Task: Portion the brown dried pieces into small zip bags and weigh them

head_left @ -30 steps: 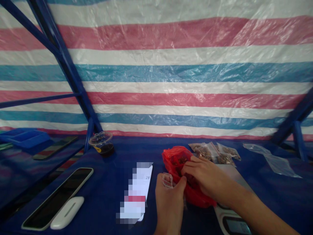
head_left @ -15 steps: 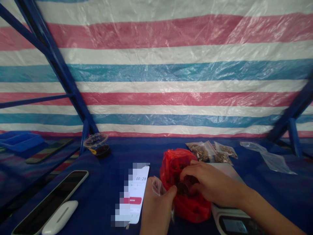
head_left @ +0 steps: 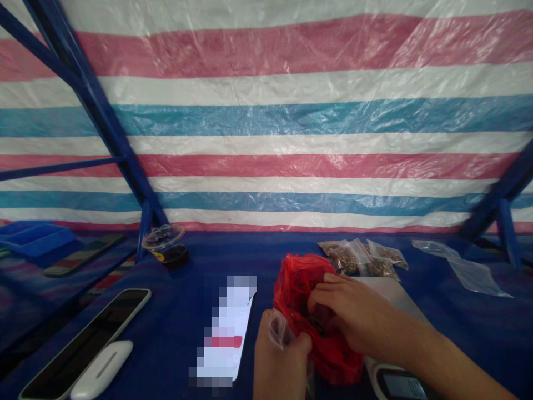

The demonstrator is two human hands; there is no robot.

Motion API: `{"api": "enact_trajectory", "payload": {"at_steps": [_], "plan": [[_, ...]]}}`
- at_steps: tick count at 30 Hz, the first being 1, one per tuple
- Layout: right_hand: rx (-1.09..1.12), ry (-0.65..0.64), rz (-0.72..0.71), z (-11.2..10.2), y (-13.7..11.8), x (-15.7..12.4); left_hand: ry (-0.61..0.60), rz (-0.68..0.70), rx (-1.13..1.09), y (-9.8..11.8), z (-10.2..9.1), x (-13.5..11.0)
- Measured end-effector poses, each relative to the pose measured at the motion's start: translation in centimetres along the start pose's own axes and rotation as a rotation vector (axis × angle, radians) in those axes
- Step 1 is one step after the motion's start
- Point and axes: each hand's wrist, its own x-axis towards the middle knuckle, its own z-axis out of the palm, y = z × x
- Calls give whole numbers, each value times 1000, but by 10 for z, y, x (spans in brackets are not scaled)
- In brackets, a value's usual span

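My left hand (head_left: 281, 355) is closed round a small clear zip bag (head_left: 280, 329), whose mouth pokes up between thumb and fingers. Just right of it a red plastic bag (head_left: 302, 272) stands with its top gathered open, dark pieces showing inside. Into that opening reaches my right hand (head_left: 353, 311); its fingers are curled together low in the bag, and what they pinch is hidden. Partly under my right forearm lies a silver digital scale (head_left: 387, 289) with a small display at its front.
Several filled zip bags (head_left: 362, 258) lie behind the red bag. Flat clear bags (head_left: 466, 269) are at the right. Leftward are a lit phone (head_left: 227, 322), a dark phone (head_left: 87, 339), a white case (head_left: 103, 369), a lidded cup (head_left: 166, 250) and a blue tray (head_left: 37, 239).
My left hand has moved right with the zip bag, closer to the red bag. My right hand stays inside the red bag, its fingers slightly shifted. The view has tilted a little.
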Motion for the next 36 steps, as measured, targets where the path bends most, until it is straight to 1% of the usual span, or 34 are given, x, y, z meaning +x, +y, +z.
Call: {"api": "enact_trajectory", "payload": {"at_steps": [3, 8, 11, 14, 17, 20, 22, 25, 27, 30, 33, 36], "plan": [[75, 15, 20, -1, 3, -4, 42, 36, -18, 10, -3, -2], [175, 25, 80, 1, 10, -6, 28, 48, -4, 10, -9, 0], [241, 8, 146, -1, 12, -5, 8, 136, 86, 9, -12, 1], [317, 53, 176, -6, 13, -4, -38, 234, 165, 8, -13, 1], [425, 110, 111, -11, 10, -4, -92, 321, 221, 6, -13, 5], [498, 150, 27, -17, 3, -4, -147, 342, 281, 4, -13, 11], [475, 182, 18, -20, -4, -5, -154, 336, 303, 2, -13, 13], [366, 209, 22, -21, -14, -7, -151, 327, 310, 2, -12, 15], [293, 207, -4, -19, -21, -8, -148, 318, 313, 2, -11, 15], [166, 207, -63, -12, -30, -7, -124, 338, 333, 2, -9, 14], [45, 183, -91, -9, -37, -4, -120, 360, 318, 1, -5, 12], [88, 122, -113, -10, -42, -3, -121, 370, 258, -2, 0, 11]]}}
